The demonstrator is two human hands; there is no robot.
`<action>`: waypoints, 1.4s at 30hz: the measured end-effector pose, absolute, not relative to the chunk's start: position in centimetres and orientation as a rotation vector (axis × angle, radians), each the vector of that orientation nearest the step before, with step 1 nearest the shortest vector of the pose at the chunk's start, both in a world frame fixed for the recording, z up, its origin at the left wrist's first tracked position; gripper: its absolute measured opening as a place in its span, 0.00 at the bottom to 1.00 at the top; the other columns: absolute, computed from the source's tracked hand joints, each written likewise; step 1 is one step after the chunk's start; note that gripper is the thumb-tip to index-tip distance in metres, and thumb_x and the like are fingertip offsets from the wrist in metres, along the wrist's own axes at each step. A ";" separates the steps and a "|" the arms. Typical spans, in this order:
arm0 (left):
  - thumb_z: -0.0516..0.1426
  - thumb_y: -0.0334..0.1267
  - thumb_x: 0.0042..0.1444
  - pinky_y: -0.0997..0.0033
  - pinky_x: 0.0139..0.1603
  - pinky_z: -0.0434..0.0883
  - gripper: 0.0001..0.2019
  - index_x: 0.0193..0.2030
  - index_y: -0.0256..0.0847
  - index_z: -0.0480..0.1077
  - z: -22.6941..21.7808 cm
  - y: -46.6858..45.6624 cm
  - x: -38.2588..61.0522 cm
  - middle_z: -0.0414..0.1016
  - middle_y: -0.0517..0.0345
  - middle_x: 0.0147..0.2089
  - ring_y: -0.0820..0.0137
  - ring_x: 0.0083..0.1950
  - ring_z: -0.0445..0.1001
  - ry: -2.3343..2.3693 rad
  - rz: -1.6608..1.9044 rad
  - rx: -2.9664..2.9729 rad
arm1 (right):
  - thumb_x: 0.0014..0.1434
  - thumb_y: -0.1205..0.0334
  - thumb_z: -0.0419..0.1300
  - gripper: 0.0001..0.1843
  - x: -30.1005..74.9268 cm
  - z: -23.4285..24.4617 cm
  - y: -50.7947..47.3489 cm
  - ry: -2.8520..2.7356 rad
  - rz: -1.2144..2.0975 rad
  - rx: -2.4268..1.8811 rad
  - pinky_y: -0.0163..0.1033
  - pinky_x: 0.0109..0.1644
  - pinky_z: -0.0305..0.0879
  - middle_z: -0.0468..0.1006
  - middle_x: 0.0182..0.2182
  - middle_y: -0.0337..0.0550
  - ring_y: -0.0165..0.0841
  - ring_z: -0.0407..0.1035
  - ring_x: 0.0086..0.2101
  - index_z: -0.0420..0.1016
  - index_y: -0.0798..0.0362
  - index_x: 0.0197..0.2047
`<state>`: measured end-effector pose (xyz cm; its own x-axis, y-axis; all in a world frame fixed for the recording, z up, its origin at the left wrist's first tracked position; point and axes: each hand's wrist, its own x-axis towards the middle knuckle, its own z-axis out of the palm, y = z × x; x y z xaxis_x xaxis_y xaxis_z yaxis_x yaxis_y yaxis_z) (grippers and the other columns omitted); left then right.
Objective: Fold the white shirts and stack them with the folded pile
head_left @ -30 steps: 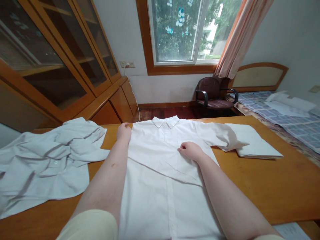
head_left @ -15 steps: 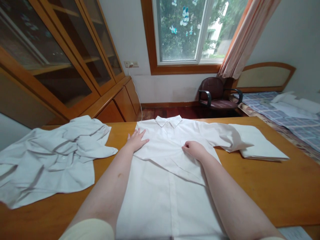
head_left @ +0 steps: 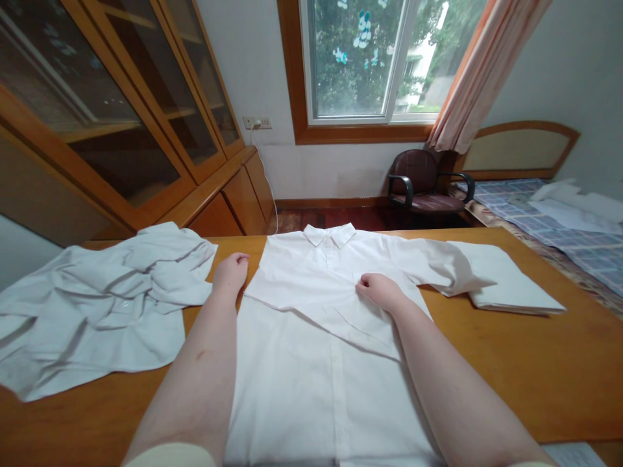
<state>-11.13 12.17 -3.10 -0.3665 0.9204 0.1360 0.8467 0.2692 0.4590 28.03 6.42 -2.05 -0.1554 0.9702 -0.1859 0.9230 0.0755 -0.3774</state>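
Observation:
A white collared shirt (head_left: 316,363) lies flat on the wooden table (head_left: 525,363), collar away from me, with its left sleeve folded across the chest. My left hand (head_left: 230,271) rests at the shirt's left edge near the shoulder, fingers curled under; whether it grips cloth is hidden. My right hand (head_left: 377,289) is closed, with its fingertips pressed on the folded sleeve near the chest. The shirt's right sleeve (head_left: 438,266) stretches out to the right.
A crumpled pale grey shirt (head_left: 97,305) lies at the left of the table. A folded white garment (head_left: 506,285) sits at the right. Beyond the table are a wooden cabinet (head_left: 146,143), a dark chair (head_left: 423,185), a window and a bed (head_left: 559,220).
My left hand went from curled at the shoulder to spread flat on the shirt, then slid left off it and curled again at the edge. My right hand has stayed in place.

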 end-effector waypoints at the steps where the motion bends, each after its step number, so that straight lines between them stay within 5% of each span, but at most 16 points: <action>1: 0.50 0.43 0.55 0.65 0.43 0.68 0.14 0.40 0.44 0.73 -3.1 12.1 -11.4 0.77 0.54 0.42 0.60 0.46 0.73 2.350 0.621 1.662 | 0.56 0.56 0.52 0.12 28.0 -2.0 6.4 -2.219 0.631 -1.967 0.33 0.28 0.48 0.77 0.30 0.41 0.29 0.64 0.28 0.74 0.52 0.31; 5: 0.52 0.50 0.52 0.69 0.40 0.67 0.16 0.39 0.43 0.73 -3.3 12.0 -11.0 0.77 0.53 0.42 0.62 0.42 0.74 2.189 0.449 1.736 | 0.57 0.56 0.52 0.13 27.9 -1.8 6.3 -2.222 0.651 -1.997 0.34 0.29 0.49 0.77 0.31 0.41 0.30 0.64 0.29 0.75 0.51 0.33; 13: 0.54 0.44 0.50 0.71 0.37 0.67 0.16 0.44 0.42 0.71 -3.8 12.3 -9.8 0.77 0.55 0.40 0.66 0.40 0.74 2.150 0.449 1.810 | 0.58 0.54 0.53 0.13 27.9 -1.8 6.4 -2.241 0.610 -1.991 0.34 0.29 0.49 0.77 0.32 0.41 0.30 0.66 0.30 0.74 0.52 0.33; 19: 0.49 0.48 0.54 0.69 0.38 0.67 0.16 0.38 0.42 0.73 -3.7 12.3 -10.0 0.77 0.52 0.41 0.62 0.41 0.74 2.204 0.426 1.776 | 0.58 0.53 0.53 0.13 28.0 -2.0 6.4 -2.236 0.617 -1.972 0.33 0.30 0.50 0.78 0.33 0.41 0.31 0.67 0.31 0.74 0.51 0.33; 33: 0.47 0.46 0.57 0.58 0.41 0.69 0.18 0.45 0.38 0.69 -3.6 12.3 -8.6 0.75 0.42 0.43 0.54 0.44 0.74 2.441 0.173 1.815 | 0.58 0.53 0.53 0.13 27.8 -1.8 6.4 -2.212 0.622 -2.010 0.33 0.29 0.50 0.77 0.32 0.41 0.31 0.66 0.30 0.74 0.51 0.33; 38: 0.47 0.45 0.58 0.55 0.56 0.61 0.23 0.56 0.36 0.64 -4.3 12.1 -6.1 0.67 0.39 0.57 0.52 0.58 0.64 2.290 0.165 2.160 | 0.58 0.52 0.53 0.13 27.7 -1.7 6.3 -2.214 0.626 -2.016 0.33 0.30 0.51 0.78 0.33 0.42 0.31 0.67 0.31 0.75 0.51 0.34; 42: 0.43 0.42 0.62 0.56 0.65 0.48 0.26 0.65 0.37 0.53 -5.8 12.3 -4.6 0.49 0.43 0.69 0.57 0.69 0.47 2.024 0.044 2.274 | 0.58 0.52 0.53 0.14 27.7 -1.8 6.4 -2.210 0.633 -2.012 0.33 0.30 0.51 0.78 0.32 0.42 0.31 0.66 0.31 0.75 0.51 0.34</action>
<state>-4.60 12.33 -5.76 0.1176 0.9921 -0.0428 0.9894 -0.1134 0.0910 27.72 6.36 -1.77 -0.1303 0.9689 -0.2102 0.9333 0.0483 -0.3559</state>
